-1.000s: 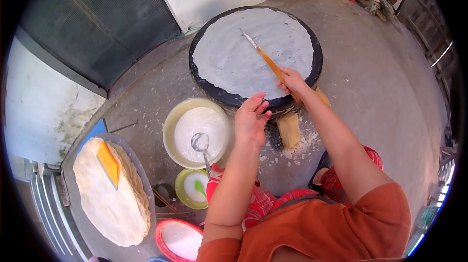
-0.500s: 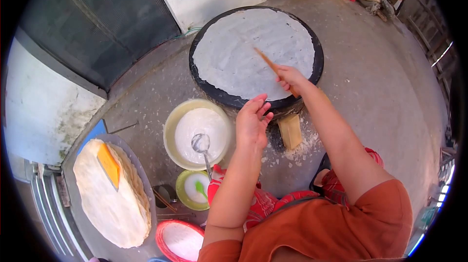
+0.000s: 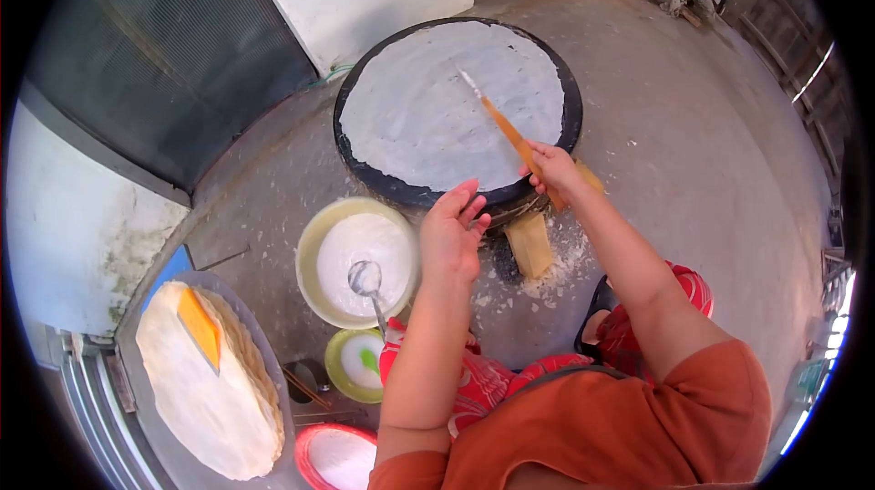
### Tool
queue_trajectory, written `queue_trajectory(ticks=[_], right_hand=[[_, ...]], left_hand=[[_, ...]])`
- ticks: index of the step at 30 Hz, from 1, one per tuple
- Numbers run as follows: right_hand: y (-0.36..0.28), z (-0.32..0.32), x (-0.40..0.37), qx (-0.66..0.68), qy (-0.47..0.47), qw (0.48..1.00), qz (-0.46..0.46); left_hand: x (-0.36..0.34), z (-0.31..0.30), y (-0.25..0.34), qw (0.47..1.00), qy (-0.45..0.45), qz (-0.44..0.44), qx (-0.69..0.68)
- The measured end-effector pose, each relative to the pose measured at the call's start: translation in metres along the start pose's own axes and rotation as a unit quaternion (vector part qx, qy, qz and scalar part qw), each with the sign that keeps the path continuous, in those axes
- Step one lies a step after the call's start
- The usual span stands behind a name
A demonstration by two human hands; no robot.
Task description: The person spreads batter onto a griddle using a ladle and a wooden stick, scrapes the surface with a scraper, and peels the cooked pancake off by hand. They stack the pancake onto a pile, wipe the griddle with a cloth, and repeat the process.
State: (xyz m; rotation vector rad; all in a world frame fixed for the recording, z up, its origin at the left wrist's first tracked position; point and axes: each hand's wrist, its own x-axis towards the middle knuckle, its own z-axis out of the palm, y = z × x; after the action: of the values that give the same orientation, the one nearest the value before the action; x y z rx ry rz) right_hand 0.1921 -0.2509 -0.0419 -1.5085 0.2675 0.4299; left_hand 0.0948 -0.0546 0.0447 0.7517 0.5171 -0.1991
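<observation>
My right hand (image 3: 550, 167) is closed around the handle of a long wooden spatula (image 3: 506, 127), whose batter-whitened tip overlaps the middle of a thin white batter sheet (image 3: 428, 116). That sheet covers most of a round black griddle (image 3: 573, 116). My left hand (image 3: 451, 233) hovers at the griddle's near edge, palm turned inward, fingers loosely bent and apart, holding nothing. Below it to the left stands a cream bowl (image 3: 306, 262) of white batter, with a metal ladle (image 3: 365, 278) resting in it.
A tall stack of flatbreads (image 3: 210, 408) with a yellow scraper (image 3: 199, 330) on top lies at lower left. A small green bowl (image 3: 335, 370) and a red basin (image 3: 306, 443) are near my legs. Under the griddle's front sits a wooden block (image 3: 530, 246) among scattered flakes.
My right hand has drawn the spatula back towards the griddle's near right edge, and its white tip now shows. The left hand stays open. The view has shifted slightly.
</observation>
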Motion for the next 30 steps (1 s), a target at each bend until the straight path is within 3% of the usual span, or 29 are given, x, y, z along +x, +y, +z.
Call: queue_trajectory(ticks=[5,8,12,15,17,18,20,23,30], right_hand=[[-0.005,-0.019,-0.009,0.062,0.057,0.995,-0.058],[0.002,-0.045,-0.003,0.009,0.117,0.993,-0.024],[0.013,-0.068,-0.002,0.046,0.134,0.989,-0.031],[0.013,-0.078,-0.012,-0.018,0.187,0.982,-0.020],[0.026,-0.091,-0.009,-0.191,0.282,0.937,-0.072],[0.035,-0.102,-0.003,-0.191,0.283,0.937,-0.071],[0.053,-0.122,0.008,-0.313,0.325,0.886,-0.107],[0.033,-0.114,-0.010,-0.341,0.307,0.886,-0.065],[-0.009,-0.096,0.007,-0.447,0.271,0.849,-0.072]], left_hand=[[0.002,-0.002,0.001,1.000,0.006,0.007,0.004],[0.002,-0.001,0.001,1.000,0.009,0.005,0.009],[0.002,0.001,0.000,1.000,0.007,0.002,0.014],[0.002,0.002,0.001,1.000,0.006,-0.001,0.017],[0.002,0.003,0.001,1.000,0.013,0.007,0.017],[0.002,0.003,0.002,1.000,0.013,0.006,0.017],[0.002,0.003,0.002,0.999,-0.004,-0.008,0.033],[0.002,0.003,-0.002,1.000,0.004,0.004,0.018],[0.000,0.006,-0.005,0.999,-0.016,-0.014,0.033]])
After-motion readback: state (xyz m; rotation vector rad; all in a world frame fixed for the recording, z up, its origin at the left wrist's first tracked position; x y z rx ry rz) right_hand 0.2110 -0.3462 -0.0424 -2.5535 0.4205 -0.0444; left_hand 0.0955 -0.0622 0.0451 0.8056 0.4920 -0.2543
